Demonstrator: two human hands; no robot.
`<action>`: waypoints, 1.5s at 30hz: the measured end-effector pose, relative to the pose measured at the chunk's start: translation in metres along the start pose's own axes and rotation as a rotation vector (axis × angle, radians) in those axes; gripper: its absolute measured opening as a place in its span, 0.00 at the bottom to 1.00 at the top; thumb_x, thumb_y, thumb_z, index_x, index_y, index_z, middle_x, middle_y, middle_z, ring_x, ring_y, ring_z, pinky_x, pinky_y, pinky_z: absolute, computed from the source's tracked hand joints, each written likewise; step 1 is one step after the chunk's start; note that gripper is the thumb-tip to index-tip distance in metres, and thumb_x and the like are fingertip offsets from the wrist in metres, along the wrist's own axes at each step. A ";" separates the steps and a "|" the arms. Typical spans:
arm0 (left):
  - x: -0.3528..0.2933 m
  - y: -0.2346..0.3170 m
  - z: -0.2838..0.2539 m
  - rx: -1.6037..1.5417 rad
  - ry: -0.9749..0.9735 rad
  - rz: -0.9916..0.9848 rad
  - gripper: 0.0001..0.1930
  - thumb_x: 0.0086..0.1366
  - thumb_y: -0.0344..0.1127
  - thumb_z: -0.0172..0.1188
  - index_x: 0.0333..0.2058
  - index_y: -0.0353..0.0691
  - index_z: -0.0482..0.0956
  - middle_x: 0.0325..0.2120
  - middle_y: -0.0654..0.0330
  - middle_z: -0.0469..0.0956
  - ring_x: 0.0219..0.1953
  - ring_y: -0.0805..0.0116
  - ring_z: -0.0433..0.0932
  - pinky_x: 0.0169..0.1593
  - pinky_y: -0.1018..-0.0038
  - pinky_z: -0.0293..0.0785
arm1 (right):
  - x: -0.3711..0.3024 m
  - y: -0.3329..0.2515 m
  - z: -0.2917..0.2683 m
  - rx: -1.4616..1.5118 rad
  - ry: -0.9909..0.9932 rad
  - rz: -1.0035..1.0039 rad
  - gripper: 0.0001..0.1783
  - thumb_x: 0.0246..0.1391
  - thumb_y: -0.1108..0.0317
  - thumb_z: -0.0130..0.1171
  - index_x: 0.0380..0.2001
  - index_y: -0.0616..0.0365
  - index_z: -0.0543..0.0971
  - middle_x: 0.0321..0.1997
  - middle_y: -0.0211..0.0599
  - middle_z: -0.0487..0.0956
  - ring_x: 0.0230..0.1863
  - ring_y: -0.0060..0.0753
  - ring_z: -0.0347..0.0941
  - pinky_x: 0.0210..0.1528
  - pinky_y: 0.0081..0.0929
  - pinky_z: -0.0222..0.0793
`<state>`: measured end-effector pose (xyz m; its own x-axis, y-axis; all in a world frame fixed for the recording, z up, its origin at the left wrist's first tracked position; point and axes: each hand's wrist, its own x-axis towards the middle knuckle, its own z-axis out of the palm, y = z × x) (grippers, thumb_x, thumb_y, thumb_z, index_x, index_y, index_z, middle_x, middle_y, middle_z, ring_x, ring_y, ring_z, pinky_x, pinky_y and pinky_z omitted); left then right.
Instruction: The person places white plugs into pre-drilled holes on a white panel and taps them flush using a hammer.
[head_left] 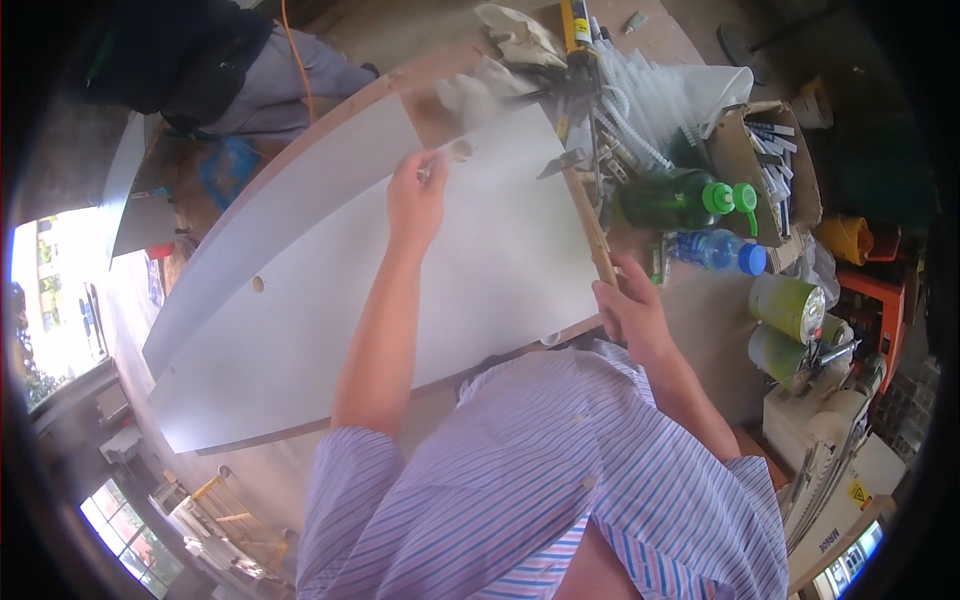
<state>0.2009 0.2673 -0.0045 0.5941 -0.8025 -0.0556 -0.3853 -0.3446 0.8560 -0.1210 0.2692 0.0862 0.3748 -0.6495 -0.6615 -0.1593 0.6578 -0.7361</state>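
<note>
A large white panel (500,230) lies across the table in front of me. My left hand (416,205) is over its far part, fingers pinched around something small that I cannot make out. Right beside those fingers is a round tan spot (461,150), perhaps a hole, near the panel's far edge. My right hand (636,312) is wrapped round the lower end of a hammer's wooden handle (592,228). The hammer's dark metal head (561,163) is over the panel's right edge, apart from my left hand.
Another white panel (290,190) with a round tan spot (258,285) lies beyond. On the right are a green bottle (668,200), a blue-capped bottle (712,250), white plastic spirals (645,95) and a cardboard box (748,165). A person in grey trousers (265,90) is at the far left.
</note>
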 end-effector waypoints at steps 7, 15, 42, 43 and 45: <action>0.023 -0.014 0.017 0.561 0.017 0.086 0.12 0.70 0.44 0.59 0.39 0.40 0.80 0.33 0.52 0.84 0.36 0.50 0.83 0.40 0.61 0.77 | 0.016 0.000 -0.008 0.013 -0.028 0.027 0.27 0.61 0.73 0.59 0.63 0.60 0.67 0.25 0.26 0.70 0.15 0.16 0.61 0.15 0.19 0.52; 0.027 -0.011 0.011 0.621 -0.112 -0.075 0.14 0.71 0.46 0.51 0.41 0.44 0.79 0.34 0.49 0.84 0.40 0.43 0.82 0.43 0.52 0.76 | 0.039 -0.005 -0.010 0.014 -0.032 0.052 0.23 0.61 0.73 0.59 0.59 0.59 0.69 0.27 0.26 0.69 0.16 0.13 0.59 0.16 0.17 0.53; 0.000 -0.020 0.015 0.661 0.029 0.076 0.11 0.70 0.42 0.58 0.32 0.43 0.73 0.27 0.60 0.82 0.29 0.54 0.82 0.33 0.58 0.76 | 0.077 -0.014 0.027 -0.169 -0.119 0.016 0.25 0.60 0.73 0.61 0.59 0.58 0.69 0.27 0.26 0.70 0.16 0.14 0.62 0.16 0.17 0.58; 0.000 -0.021 0.016 0.668 0.030 0.077 0.11 0.70 0.42 0.59 0.31 0.43 0.73 0.27 0.60 0.82 0.29 0.54 0.82 0.33 0.58 0.76 | 0.078 -0.014 0.027 -0.171 -0.120 0.017 0.25 0.60 0.73 0.61 0.59 0.58 0.69 0.27 0.26 0.70 0.16 0.14 0.62 0.16 0.17 0.58; -0.001 -0.023 0.016 0.653 0.044 0.100 0.11 0.69 0.42 0.59 0.31 0.43 0.73 0.27 0.60 0.82 0.29 0.54 0.82 0.33 0.58 0.75 | 0.078 -0.014 0.028 -0.178 -0.123 0.020 0.25 0.60 0.73 0.61 0.59 0.59 0.69 0.27 0.26 0.70 0.16 0.13 0.62 0.16 0.17 0.58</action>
<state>0.1975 0.2685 -0.0323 0.5559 -0.8302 0.0409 -0.7811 -0.5049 0.3673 -0.0638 0.2200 0.0494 0.4773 -0.5782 -0.6617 -0.3224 0.5853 -0.7440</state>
